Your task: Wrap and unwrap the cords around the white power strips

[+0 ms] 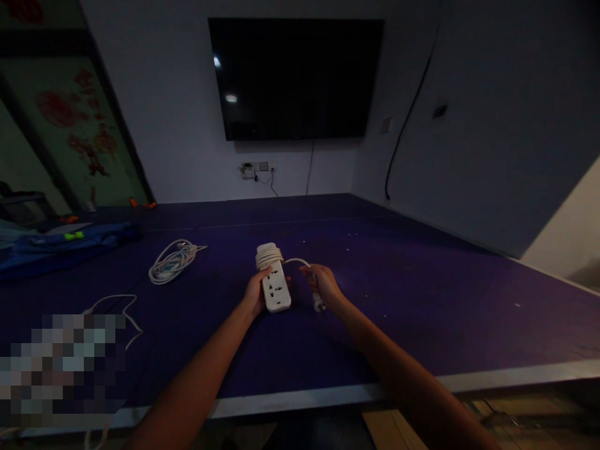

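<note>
My left hand (256, 291) grips a white power strip (277, 292) by its side, thumb on its face and fingertips showing at the far edge. Several turns of white cord (269, 255) are wound round the strip's far end. From there a loose length arcs over to my right hand (323, 282), which is closed on the cord close to its plug (319, 304). The plug hangs just below the fingers. Both hands are over the purple surface (356, 337).
A coiled white cable (173, 262) lies to the left. Nearer, another white cord (126, 297) runs beside a pixelated patch. Blue fabric (94, 240) is at far left. A pale edge (300, 400) borders the surface in front; a television (300, 78) hangs on the back wall above sockets (257, 167).
</note>
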The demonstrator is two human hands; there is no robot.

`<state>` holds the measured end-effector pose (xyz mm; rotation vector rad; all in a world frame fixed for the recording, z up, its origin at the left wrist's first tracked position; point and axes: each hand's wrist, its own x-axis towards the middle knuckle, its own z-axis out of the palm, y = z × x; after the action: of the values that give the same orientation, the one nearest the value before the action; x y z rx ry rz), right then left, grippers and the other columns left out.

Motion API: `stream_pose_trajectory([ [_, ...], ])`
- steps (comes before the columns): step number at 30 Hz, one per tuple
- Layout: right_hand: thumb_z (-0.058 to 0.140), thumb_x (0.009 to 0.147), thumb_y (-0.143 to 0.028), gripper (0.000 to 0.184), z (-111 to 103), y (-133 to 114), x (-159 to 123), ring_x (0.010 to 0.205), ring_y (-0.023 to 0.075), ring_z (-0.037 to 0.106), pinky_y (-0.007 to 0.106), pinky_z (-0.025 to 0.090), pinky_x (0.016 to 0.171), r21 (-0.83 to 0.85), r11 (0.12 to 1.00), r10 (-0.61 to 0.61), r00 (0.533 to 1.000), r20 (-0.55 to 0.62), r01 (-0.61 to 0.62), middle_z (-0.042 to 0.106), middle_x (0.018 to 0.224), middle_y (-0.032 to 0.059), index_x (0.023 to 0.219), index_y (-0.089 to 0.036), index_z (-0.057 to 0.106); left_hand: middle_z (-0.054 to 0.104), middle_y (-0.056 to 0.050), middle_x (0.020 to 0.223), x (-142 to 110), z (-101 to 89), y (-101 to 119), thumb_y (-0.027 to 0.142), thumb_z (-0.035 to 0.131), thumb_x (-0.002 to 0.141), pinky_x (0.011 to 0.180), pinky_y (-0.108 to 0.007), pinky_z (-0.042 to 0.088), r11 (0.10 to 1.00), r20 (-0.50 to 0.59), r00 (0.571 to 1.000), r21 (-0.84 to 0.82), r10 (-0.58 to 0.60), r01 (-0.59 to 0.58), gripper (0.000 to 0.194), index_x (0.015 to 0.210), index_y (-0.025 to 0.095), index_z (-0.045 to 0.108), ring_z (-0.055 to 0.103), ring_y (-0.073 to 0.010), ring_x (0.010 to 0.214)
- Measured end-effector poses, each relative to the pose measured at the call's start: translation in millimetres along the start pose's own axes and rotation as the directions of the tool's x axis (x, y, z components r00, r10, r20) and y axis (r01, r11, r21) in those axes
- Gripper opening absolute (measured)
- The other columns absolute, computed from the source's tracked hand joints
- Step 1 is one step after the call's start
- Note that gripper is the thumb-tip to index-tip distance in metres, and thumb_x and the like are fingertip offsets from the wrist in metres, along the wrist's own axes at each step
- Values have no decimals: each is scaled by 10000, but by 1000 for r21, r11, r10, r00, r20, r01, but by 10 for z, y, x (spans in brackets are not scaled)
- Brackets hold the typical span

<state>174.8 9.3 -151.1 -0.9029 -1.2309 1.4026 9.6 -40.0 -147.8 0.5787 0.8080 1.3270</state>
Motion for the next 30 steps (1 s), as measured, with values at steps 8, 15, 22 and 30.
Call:
stream_pose_trajectory([
  [8, 594, 637, -545, 417, -353, 44, 240, 433, 77, 363, 213, 253, 426, -442, 877, -273, 953, -132, 189, 454, 471, -32, 600, -130, 613, 702, -159, 774, -78, -47, 19, 356, 449, 815, 665, -307, 490, 998, 253, 967, 64, -38, 22, 385, 983, 43, 598, 667, -225, 689],
  [15, 519, 683, -591, 469, -556, 78, 346, 474, 101, 385, 225, 245, 466, -634, 732, -444, 880, -166, 250, 460, 457, -21, 526, -151, 559, 693, -162, 690, -58, -128, -48, 382, 483, 762, 624, -312, 482, 955, 477, 844, 266, -246, 128, 424, 930, 19, 624, 662, -243, 636],
  [22, 448, 764, -569, 472, -556, 24, 323, 495, 92, 334, 226, 241, 475, -617, 738, -561, 757, -335, 273, 388, 475, -38, 518, -168, 470, 687, -177, 671, -14, -169, -144, 354, 526, 714, 584, -325, 476, 847, 399, 806, 485, -436, 218, 345, 797, 36, 630, 653, -256, 597],
  [30, 412, 813, -507, 451, -918, -98, 351, 582, 160, 493, 242, 327, 536, -636, 771, -533, 575, -621, 27, 590, 627, 59, 709, -123, 626, 686, -154, 656, 40, -131, -42, 347, 460, 770, 571, -295, 468, 947, 220, 951, 282, -217, 150, 349, 868, 50, 615, 645, -221, 584],
])
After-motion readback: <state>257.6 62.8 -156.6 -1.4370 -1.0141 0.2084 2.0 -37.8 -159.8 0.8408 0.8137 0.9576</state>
